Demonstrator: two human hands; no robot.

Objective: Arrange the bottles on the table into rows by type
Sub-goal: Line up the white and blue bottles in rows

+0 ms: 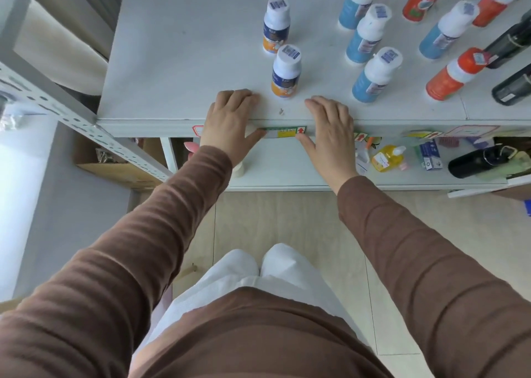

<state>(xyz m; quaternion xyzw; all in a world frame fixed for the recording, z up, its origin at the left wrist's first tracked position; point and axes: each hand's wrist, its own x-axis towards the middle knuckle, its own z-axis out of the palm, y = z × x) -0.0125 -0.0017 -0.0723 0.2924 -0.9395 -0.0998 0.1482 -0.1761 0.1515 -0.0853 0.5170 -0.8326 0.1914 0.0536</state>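
White flat tabletop [186, 61] fills the upper view above pale wood-look flooring [287, 219]. Its left half is bare; upright blue, red, dark and orange-labelled plastic bottles [373, 74] crowd its right half in rows. Left hand [230, 116] and right hand [330, 122] rest flat, fingers relaxed, holding nothing, on its near edge.

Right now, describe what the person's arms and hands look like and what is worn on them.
Both arms wear long brown ribbed knit sleeves ending at the wrists. The left hand and right hand are bare: no gloves, rings, watch or bracelets show.
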